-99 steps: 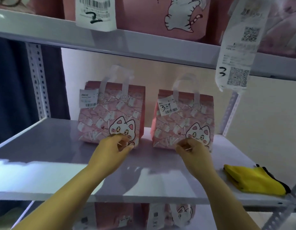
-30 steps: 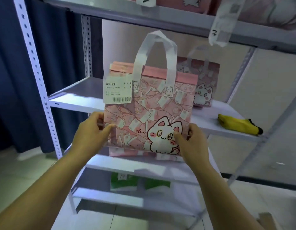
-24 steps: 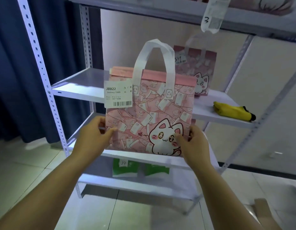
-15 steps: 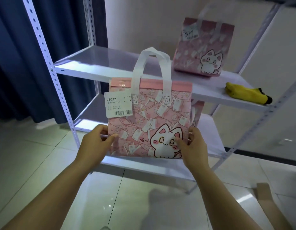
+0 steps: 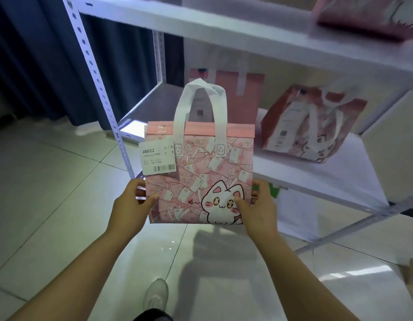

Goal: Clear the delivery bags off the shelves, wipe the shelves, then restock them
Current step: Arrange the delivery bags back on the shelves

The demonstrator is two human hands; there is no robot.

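Observation:
I hold a pink delivery bag [image 5: 200, 172] with a white cat print, white handles and a J8022 label upright in the air, in front of the white metal shelving. My left hand [image 5: 131, 205] grips its lower left edge and my right hand [image 5: 258, 207] its lower right edge. The bag hangs above the tiled floor, level with a lower shelf [image 5: 316, 179]. On that lower shelf stand two more pink bags, one [image 5: 238, 93] behind the held bag and one [image 5: 312, 126] to the right. Another pink bag [image 5: 363, 17] sits on the shelf above, at top right.
The rack's perforated white upright [image 5: 101, 89] runs down just left of the bag. A dark blue curtain [image 5: 38, 54] hangs at left. Glossy floor tiles [image 5: 50, 205] spread below, with my white shoe [image 5: 155, 293] at bottom centre. A brown cardboard piece [image 5: 411, 274] lies at far right.
Both hands have lifted the J8022 bag off the middle shelf, pulled it toward me and lowered it. The view has tilted down, so the lower shelf and floor show.

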